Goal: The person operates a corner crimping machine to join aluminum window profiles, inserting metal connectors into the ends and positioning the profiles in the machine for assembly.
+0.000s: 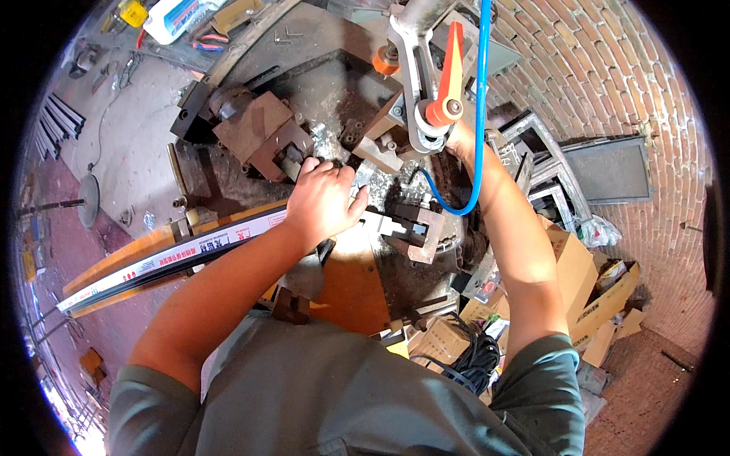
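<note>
The long white-labelled profile [205,245] is laid to the machine [258,125] beneath the left hand [325,199], whose fingers are bent, grip unclear. The right hand [461,141] is mostly hidden by the orange lever [450,72]; its state cannot be told.

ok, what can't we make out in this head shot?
All in the head view:
- Right hand: fingers and grip hidden behind the lever and its mount.
- Left hand: what its palm and fingertips touch, hidden by the hand itself.
- Strip: the stretch under the left hand and wrist is covered.
- Hose: upper end cut off by the top edge.
- Bag: contents, if any, too small to tell.
</note>
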Demonstrator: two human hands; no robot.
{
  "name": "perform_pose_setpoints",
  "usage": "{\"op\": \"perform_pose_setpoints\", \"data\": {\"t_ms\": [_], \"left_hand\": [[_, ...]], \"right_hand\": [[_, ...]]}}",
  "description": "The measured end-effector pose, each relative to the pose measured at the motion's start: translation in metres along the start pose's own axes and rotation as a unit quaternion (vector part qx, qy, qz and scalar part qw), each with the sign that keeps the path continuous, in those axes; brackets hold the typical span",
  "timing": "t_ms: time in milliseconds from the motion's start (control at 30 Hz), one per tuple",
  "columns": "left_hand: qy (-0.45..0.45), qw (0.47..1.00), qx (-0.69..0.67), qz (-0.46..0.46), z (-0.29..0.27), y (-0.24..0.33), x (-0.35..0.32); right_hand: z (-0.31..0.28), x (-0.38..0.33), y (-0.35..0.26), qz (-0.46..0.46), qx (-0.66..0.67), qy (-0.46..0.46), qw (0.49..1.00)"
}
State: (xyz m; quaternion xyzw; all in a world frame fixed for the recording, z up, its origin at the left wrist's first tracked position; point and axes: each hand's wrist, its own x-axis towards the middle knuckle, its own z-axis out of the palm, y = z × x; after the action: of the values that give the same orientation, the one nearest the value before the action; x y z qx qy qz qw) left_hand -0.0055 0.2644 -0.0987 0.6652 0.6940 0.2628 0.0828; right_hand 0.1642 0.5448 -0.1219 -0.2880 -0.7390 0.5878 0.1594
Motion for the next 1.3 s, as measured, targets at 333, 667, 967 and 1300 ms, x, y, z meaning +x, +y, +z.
{"op": "perform_pose_setpoints", "data": {"t_ms": [333,667,967,1300], "left_hand": [[-0.006,1.0,0.001,-0.009,-0.001,-0.002,0.001],[-0.037,0.999,0.011,-0.037,-0.003,-0.003,-0.004],[-0.05,0.996,0.005,-0.074,-0.003,0.005,0.004],[-0.012,0.999,0.015,-0.048,-0.002,0.006,0.003]], "right_hand": [[-0.012,0.011,-0.074,0.192,-0.215,-0.136,0.948],[-0.036,-0.06,-0.112,0.292,-0.379,-0.032,0.877],[-0.035,-0.064,-0.108,0.266,-0.393,-0.014,0.88],[-0.024,-0.065,-0.12,0.26,-0.449,-0.023,0.855]]}}
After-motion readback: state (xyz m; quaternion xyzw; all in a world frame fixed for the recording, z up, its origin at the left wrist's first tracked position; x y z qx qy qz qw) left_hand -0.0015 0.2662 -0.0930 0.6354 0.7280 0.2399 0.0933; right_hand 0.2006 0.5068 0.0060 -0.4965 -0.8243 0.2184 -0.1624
